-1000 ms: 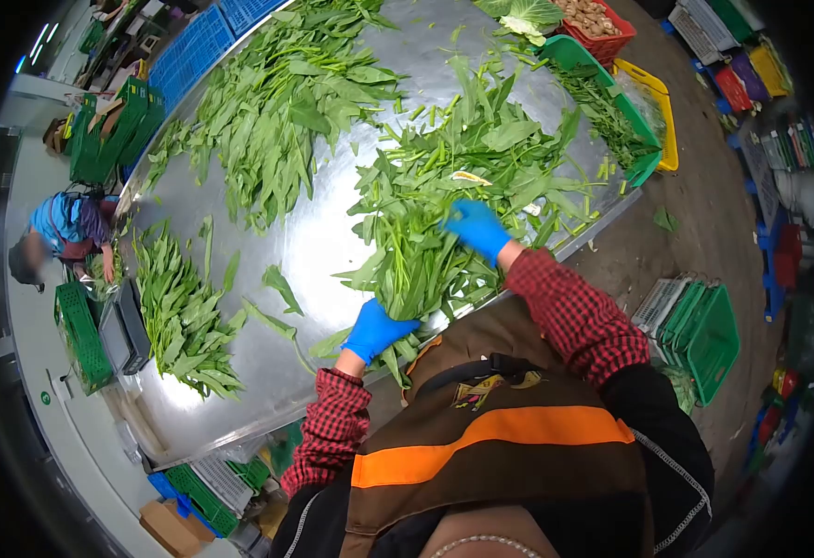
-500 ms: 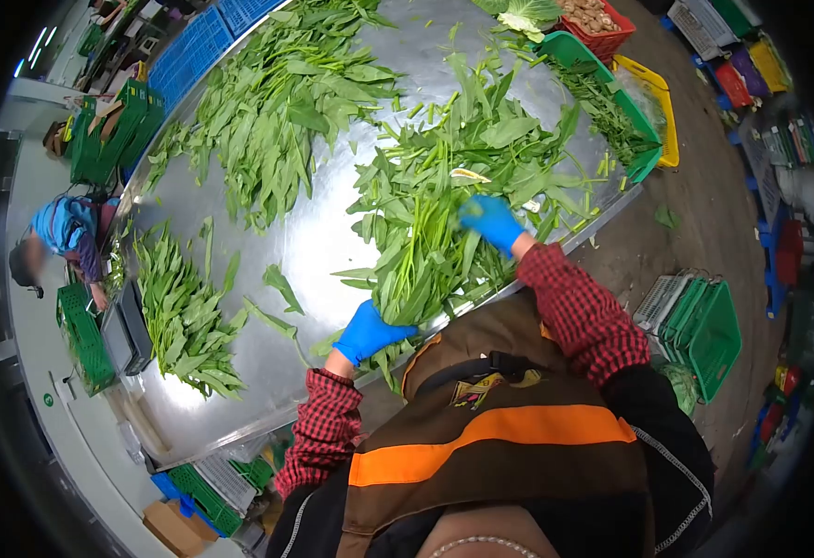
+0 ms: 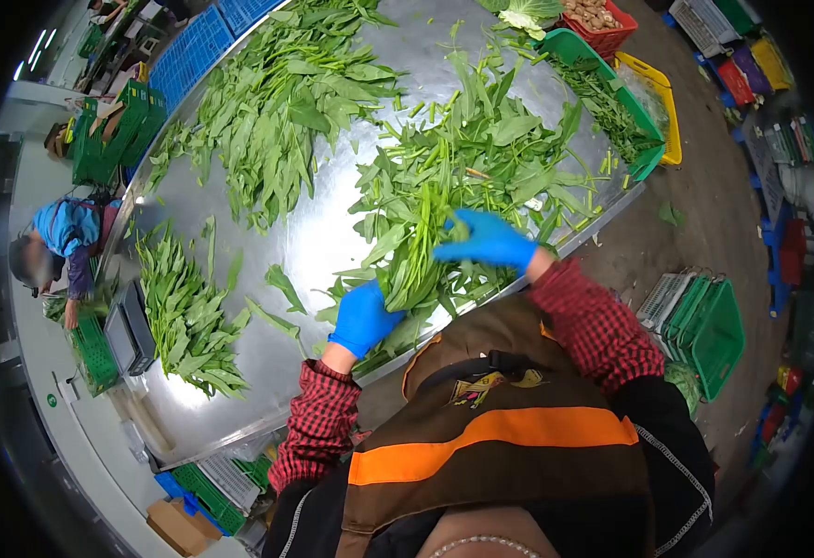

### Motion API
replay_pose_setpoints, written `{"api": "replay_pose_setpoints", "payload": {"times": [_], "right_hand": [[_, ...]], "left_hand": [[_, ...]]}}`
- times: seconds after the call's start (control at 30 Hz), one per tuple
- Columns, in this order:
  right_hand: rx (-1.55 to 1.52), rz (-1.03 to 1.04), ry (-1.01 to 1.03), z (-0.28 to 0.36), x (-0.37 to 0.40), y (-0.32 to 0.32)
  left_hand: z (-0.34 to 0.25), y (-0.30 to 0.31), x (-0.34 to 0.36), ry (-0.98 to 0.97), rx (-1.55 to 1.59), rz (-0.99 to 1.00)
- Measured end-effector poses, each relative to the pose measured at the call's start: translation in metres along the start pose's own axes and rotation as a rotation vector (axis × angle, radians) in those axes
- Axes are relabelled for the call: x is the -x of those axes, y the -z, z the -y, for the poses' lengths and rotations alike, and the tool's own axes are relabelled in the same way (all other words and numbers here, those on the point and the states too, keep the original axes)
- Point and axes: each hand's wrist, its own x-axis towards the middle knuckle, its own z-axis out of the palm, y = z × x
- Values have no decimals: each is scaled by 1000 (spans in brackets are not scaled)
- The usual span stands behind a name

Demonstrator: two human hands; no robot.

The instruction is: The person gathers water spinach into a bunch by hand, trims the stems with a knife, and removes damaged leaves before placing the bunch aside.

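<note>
My left hand [image 3: 365, 319], in a blue glove, is closed round the near end of a bunch of water spinach [image 3: 414, 265] at the table's front edge. Long green stems run up from it. My right hand [image 3: 489, 239], also blue-gloved, lies against the right side of this bunch with fingers stretched out and apart. Behind both hands spreads a loose heap of water spinach [image 3: 509, 135], with cut stem pieces around it. A few single leaves [image 3: 284, 288] lie to the left of my left hand.
Two more piles of greens, a large one [image 3: 277, 121] and a smaller one [image 3: 188, 321], lie on the metal table [image 3: 263, 372]. A green crate [image 3: 653, 160] of leaves stands at the right edge. A co-worker [image 3: 67, 228] reaches toward a green basket [image 3: 97, 353] at far left.
My right hand has moved left and nearer, its fingers now spread beside the bunch. My left hand has risen slightly with the stems. The co-worker's arm has shifted toward the basket.
</note>
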Motion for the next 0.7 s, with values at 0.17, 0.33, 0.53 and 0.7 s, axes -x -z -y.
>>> {"api": "replay_pose_setpoints", "payload": {"times": [0.17, 0.33, 0.53, 0.7], "right_hand": [[-18, -294, 191, -73, -41, -7], [-258, -601, -20, -90, -37, 45], [357, -58, 599, 6, -7, -9], [436, -178, 681, 3, -15, -65]], "left_hand": [[23, 22, -15, -213, -684, -103], [55, 56, -21, -361, -1003, -147], [57, 58, -39, -469, -990, -89], [41, 65, -44, -462, -862, -170]]}}
